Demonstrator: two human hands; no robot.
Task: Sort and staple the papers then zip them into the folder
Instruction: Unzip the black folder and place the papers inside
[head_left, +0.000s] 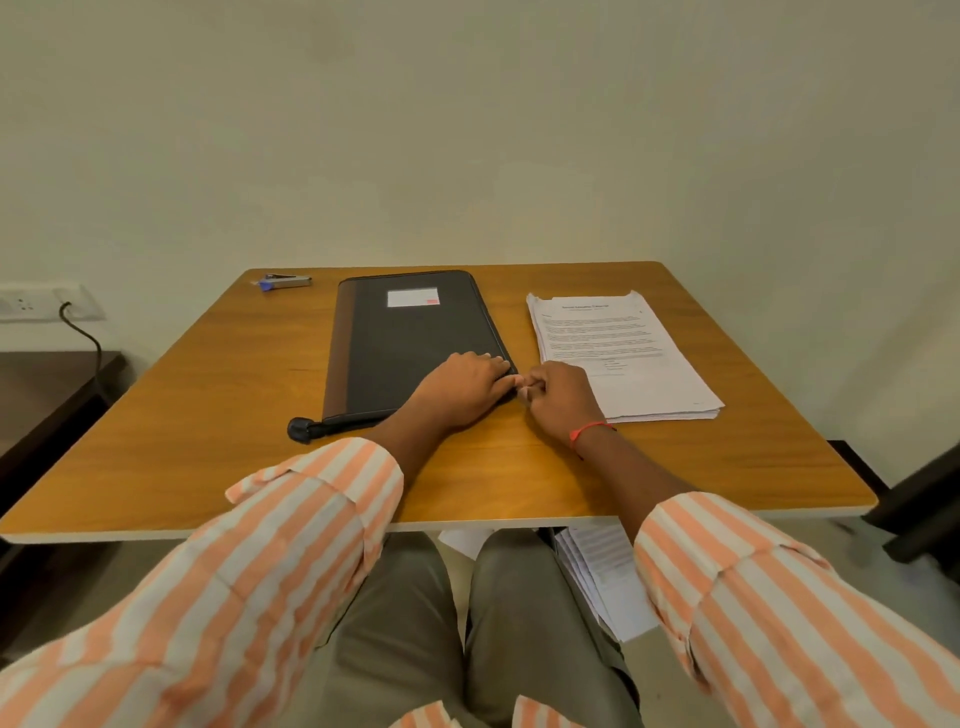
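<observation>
Lying flat on the wooden table (208, 415), the dark folder (410, 338) is shut, its brown spine on the left and a small label near its far end. The left hand (462, 387) rests on the folder's near right corner, fingers fairly straight and pressing the cover down, holding nothing. The right hand (558, 397) sits just off that same corner with its fingers curled, thumb and forefinger pinched at the folder's edge. It is probably on the zip pull, though the pull itself is hidden.

The step in hand looks like opening the zip. To do it well, keep the left palm firm so the folder cannot slide, and draw the pull steadily along the edge, easing it round the corner rather than tugging.

The stack of papers (618, 353) lies just right of the folder, unstapled as far as can be seen. The stapler (283, 282) sits beyond the folder's far left corner.
</observation>
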